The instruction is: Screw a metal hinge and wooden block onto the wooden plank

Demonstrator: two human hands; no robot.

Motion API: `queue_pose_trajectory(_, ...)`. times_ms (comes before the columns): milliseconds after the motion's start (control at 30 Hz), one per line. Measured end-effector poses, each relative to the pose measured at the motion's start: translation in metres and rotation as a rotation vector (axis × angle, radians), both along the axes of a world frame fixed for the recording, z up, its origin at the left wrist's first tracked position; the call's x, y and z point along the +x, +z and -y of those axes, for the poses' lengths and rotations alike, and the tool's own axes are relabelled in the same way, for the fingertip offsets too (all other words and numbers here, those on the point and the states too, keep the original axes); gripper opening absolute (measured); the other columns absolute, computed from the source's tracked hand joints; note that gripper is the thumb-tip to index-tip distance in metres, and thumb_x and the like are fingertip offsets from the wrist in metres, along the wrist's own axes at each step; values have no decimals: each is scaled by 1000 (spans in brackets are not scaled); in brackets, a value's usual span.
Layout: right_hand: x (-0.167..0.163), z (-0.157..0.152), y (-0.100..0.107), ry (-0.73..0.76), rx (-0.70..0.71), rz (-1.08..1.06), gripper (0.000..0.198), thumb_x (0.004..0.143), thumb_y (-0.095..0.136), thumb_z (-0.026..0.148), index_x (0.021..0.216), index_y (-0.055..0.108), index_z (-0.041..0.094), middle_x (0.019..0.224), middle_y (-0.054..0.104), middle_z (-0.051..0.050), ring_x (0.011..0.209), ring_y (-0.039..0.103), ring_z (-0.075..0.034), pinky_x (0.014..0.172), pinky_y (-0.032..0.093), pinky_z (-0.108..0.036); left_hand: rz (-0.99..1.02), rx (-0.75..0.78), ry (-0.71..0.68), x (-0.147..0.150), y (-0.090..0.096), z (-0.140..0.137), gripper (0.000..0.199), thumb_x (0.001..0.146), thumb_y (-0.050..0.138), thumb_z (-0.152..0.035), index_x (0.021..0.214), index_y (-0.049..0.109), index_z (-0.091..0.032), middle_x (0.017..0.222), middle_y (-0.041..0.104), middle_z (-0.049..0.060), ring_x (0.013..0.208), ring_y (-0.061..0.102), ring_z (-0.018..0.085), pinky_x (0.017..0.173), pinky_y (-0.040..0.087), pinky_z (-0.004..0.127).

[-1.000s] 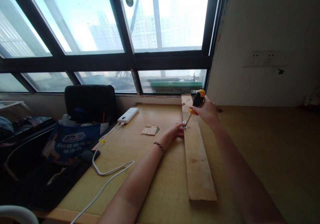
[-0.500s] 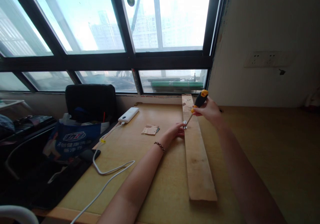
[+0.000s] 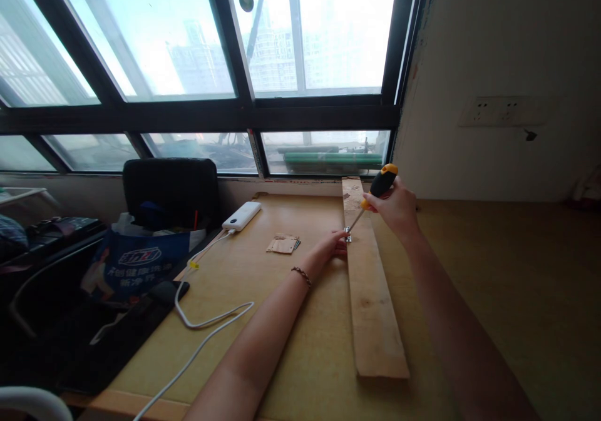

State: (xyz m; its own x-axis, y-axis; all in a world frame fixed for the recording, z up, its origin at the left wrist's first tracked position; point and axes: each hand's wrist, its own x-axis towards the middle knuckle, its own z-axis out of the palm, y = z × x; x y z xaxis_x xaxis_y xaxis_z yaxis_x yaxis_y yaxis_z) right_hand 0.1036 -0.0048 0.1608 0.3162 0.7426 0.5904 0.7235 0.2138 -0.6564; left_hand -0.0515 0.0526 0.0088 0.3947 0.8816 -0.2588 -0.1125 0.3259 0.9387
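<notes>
A long wooden plank [image 3: 375, 302] lies lengthwise on the table, its far end near the window. On its left edge sits a small shiny metal hinge [image 3: 348, 236]. My left hand [image 3: 333, 244] pinches the hinge against that edge, thumb on top and the other fingers partly hidden beside the plank. A black and yellow screwdriver [image 3: 382, 182] is gripped in my right hand [image 3: 397, 207], held at a slant with its tip down at the hinge. Any screw under the tip is too small to make out.
On the wooden table [image 3: 300, 321], left of the plank, lies a torn piece of cardboard [image 3: 282, 244] with several screws at its edge. A white power bank [image 3: 241, 216] trails a white cable [image 3: 206, 325]. A black chair [image 3: 169, 186] and blue bag [image 3: 136, 258] stand at the left.
My right hand has shifted slightly right and turned, and the screwdriver leans further to the right with its tip still at the hinge. My left hand has stayed in place.
</notes>
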Motion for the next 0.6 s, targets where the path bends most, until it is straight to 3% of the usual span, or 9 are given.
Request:
queue_pose_trajectory(233,5,7,6,34,132,1,39,63,68,41,89,53,17,72,66,-4,61,63,-20,59,46,-29,11,11,-25,0,-2,-1,27,69,62,-31,89,54,-14,68,64,6,60,62,15,55,50,23)
queue_pose_trajectory(367,14,14,-3,95,210,157,29,71,62,30,97,54,19,83,68,-4,67,64,-19,63,46,-28,6,10,-44,-1,-1,0,27,70,61,-33,89,57,-14,68,65,7,60,63,16,55,51,25)
queue_pose_trajectory(467,34,21,-26,215,220,389,26,76,54,17,101,56,22,96,67,-4,82,64,-19,71,47,-27,5,12,-32,-1,0,0,27,70,61,-33,89,57,-14,69,66,7,60,63,16,55,51,26)
queue_pose_trajectory(600,81,29,-82,391,147,684,30,79,47,9,105,56,22,115,59,-7,101,58,-21,84,46,-30,-2,10,-9,0,2,1,26,69,62,-32,89,56,-15,66,64,6,57,61,14,53,49,23)
